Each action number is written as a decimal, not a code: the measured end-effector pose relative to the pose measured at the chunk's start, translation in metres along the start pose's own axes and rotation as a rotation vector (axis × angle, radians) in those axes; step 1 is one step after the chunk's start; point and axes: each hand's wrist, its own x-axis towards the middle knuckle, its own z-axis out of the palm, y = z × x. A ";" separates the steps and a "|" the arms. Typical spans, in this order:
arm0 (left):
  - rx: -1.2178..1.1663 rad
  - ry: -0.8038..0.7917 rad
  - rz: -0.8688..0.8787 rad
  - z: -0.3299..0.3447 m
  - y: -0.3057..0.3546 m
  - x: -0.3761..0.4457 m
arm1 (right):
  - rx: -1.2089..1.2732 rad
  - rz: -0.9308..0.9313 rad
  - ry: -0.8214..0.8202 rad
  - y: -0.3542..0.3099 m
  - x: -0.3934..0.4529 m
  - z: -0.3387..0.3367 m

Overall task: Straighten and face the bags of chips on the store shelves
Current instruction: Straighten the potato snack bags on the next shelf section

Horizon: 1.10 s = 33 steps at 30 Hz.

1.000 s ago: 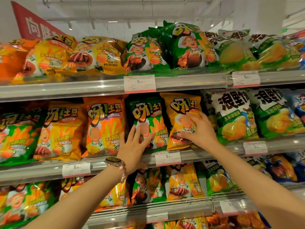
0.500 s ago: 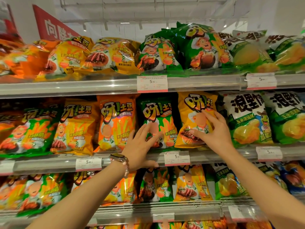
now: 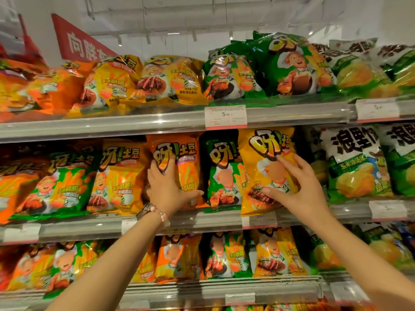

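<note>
Price tag (image 3: 377, 108) digits cut off at right edge; orange bag (image 3: 177, 171) face partly hand-covered.

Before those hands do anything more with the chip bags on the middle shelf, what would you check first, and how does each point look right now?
1. Left hand on the orange bag: ok, fingers spread over its front.
2. Right hand holding the yellow bag: ok, thumb and fingers on it.
3. Yellow bag seated on the shelf: not ok, its bottom hangs over the shelf rail.
4. Green bag between them faces front: ok.
5. Bags behind them: cannot tell.
</note>
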 end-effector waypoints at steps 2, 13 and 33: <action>-0.014 -0.017 -0.005 0.001 -0.002 0.001 | -0.014 -0.007 0.004 -0.005 -0.006 0.004; -0.209 0.022 0.042 -0.024 0.001 0.003 | -0.088 -0.063 0.010 -0.029 -0.011 0.029; -0.179 0.069 0.021 -0.116 -0.100 -0.037 | -0.320 -0.162 -0.055 -0.110 -0.009 0.145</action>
